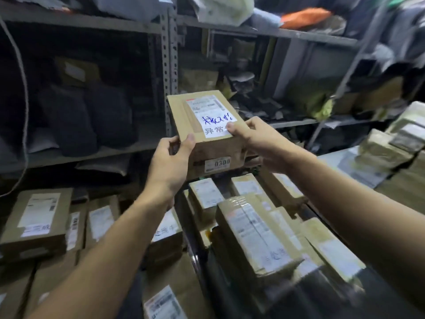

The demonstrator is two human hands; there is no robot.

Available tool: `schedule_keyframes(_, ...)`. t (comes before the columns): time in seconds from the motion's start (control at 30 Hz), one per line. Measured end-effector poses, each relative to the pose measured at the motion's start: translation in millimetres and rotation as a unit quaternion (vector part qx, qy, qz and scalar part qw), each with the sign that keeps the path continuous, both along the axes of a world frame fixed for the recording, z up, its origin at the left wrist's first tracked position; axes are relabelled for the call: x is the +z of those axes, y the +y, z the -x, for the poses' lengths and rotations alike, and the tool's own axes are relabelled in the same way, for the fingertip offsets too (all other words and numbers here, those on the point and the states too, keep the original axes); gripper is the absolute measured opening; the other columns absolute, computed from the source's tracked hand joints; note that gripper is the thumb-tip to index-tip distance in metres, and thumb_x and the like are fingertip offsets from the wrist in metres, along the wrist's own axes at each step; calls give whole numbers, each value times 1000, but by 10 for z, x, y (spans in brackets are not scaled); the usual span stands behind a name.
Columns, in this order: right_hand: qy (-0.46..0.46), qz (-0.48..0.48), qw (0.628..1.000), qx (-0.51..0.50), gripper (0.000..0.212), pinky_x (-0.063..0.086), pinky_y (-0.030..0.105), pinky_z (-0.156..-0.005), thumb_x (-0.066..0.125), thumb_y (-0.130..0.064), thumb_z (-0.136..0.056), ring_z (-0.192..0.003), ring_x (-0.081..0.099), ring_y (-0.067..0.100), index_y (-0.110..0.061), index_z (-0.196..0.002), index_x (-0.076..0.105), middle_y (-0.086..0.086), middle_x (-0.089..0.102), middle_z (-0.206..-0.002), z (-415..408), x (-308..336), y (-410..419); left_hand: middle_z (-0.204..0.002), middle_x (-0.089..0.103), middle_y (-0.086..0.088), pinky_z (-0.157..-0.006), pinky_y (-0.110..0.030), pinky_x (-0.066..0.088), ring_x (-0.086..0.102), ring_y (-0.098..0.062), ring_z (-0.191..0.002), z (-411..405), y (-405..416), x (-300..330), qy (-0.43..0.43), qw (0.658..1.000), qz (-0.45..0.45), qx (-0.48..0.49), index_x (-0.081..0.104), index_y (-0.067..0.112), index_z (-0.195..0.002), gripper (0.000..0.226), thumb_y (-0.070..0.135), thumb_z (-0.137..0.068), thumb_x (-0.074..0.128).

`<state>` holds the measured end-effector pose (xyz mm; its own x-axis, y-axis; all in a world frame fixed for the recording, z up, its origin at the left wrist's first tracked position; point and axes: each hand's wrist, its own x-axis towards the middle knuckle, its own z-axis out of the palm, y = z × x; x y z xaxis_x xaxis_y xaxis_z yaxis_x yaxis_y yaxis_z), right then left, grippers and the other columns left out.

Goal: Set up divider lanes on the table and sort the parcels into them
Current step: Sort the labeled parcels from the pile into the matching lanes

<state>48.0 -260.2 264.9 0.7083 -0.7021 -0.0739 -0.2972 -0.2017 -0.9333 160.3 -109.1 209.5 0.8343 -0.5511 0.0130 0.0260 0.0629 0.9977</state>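
Dim storeroom lined with grey metal shelving

A perforated steel upright (pixel 169 65) splits the grey shelving (pixel 80 19) into bays; dark padded bags (pixel 87 118) sit in the left bay, shadowed clutter in the right one. The top shelf carries bundled soft goods, among them an orange bag (pixel 305 16) and a pale one (pixel 220 9). A thin cord (pixel 23 88) hangs down the left side. Light is weak, and the shelf interiors stay nearly black.

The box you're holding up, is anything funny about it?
The cardboard box, held between left hand and right hand, carries an extra white note with blue handwriting stuck over its shipping label. Otherwise it looks undamaged.
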Motion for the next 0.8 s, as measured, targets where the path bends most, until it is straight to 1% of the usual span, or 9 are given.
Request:
schedule_keyframes(0.07,-5,-1,1000,-27,39,54,40,-69,65,-49,-89,-87,69,23,-18,-105,49,4,67,-99,347,41,-265,-104,67,13,-85,-42,56,67,-13,-99,285,-307,53,-8,1000,-8,-21,58,32,-103,32,58,-85,61)
schedule_keyframes(0.13,6,1,999,-53,36,57,39,-67,64,-48,-90,-83,66,23,-18,-103,49,5,67,-99,673,59,-518,-104,66,12,-86,-44,56,67,-15,-99,558,-603,80,-13,999,-13,-40,57,32,-99,29,58,-86,61)
schedule_keyframes(0.23,15,5,997,-82,39,60,39,-61,62,-45,-92,-78,67,24,-13,-111,51,8,69,-102,1096,65,-875,-105,65,10,-79,-39,56,66,-15,-97,946,-1011,96,-13,997,-26,-67,56,32,-102,30,57,-87,60)
schedule_keyframes(0.33,14,5,995,-102,29,60,38,-61,59,-42,-95,-76,68,22,-16,-103,49,6,69,-99,1476,41,-1184,-107,65,10,-78,-37,55,65,-13,-96,1295,-1370,111,-12,995,-37,-89,56,28,-109,38,58,-86,61)
schedule_keyframes(0.47,20,6,992,-125,25,58,39,-61,57,-40,-97,-75,66,21,-17,-97,47,6,67,-94,1855,-66,-1543,-107,62,12,-64,-28,46,62,-9,-94,1649,-1769,62,-13,992,-66,-109,52,26,-113,38,55,-88,61)
schedule_keyframes(0.57,19,-6,991,-135,26,57,39,-61,58,-39,-96,-69,64,20,-16,-96,46,5,65,-90,2042,-204,-1770,-108,60,11,-69,-31,48,60,-9,-96,1819,-1988,-23,-25,988,-94,-119,49,26,-115,42,55,-87,61)
schedule_keyframes(0.67,12,-16,990,-139,25,59,42,-64,59,-39,-95,-70,64,20,-17,-94,46,5,65,-90,2144,-338,-1961,-106,58,13,-77,-35,50,59,-9,-96,1890,-2171,-108,-26,985,-117,-121,49,25,-116,43,55,-87,62)
schedule_keyframes(0.7,9,-20,990,-138,25,58,40,-62,59,-38,-95,-69,64,19,-17,-94,46,4,65,-89,2170,-378,-2029,-106,58,13,-79,-36,51,59,-9,-96,1910,-2239,-130,-26,985,-122,-121,48,25,-116,44,54,-87,62)
schedule_keyframes(0.8,-4,-30,990,-137,23,53,33,-53,58,-36,-97,-66,62,16,-18,-93,46,2,65,-88,2203,-506,-2226,-107,58,11,-73,-33,50,59,-9,-95,1944,-2436,-200,-20,983,-131,-125,47,23,-117,44,52,-87,63)
